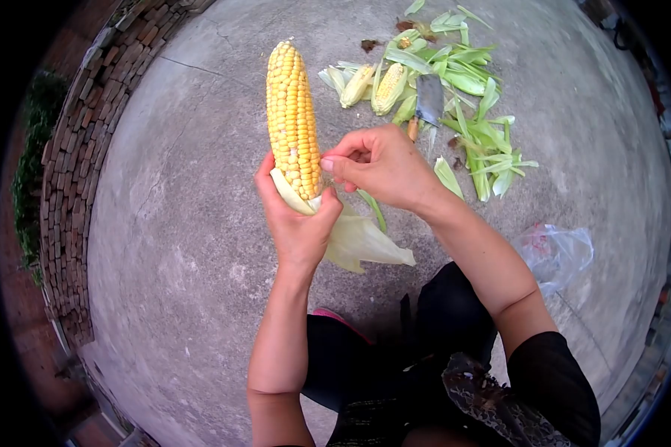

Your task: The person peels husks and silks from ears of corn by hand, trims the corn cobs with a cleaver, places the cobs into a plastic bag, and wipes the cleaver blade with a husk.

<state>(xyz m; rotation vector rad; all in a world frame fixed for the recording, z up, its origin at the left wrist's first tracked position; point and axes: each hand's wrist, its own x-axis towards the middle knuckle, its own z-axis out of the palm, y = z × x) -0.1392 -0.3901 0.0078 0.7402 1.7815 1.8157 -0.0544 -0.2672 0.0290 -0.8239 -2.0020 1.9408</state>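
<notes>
A large yellow corn cob (292,115) stands upright, its kernels bare and its lower end wrapped by my left hand (300,223). Pale husk (361,240) is peeled back around the base and hangs down to the right of that hand. My right hand (384,167) is beside the cob's lower right side, thumb and index finger pinched together near the kernels. Whatever lies between those fingertips, if anything, is too small to make out.
On the concrete ground (194,223) ahead lie two smaller cobs (389,88), a cleaver (429,98) and scattered green husks (466,74). A clear plastic bag (555,253) lies to the right. A brick stack (71,171) borders the left.
</notes>
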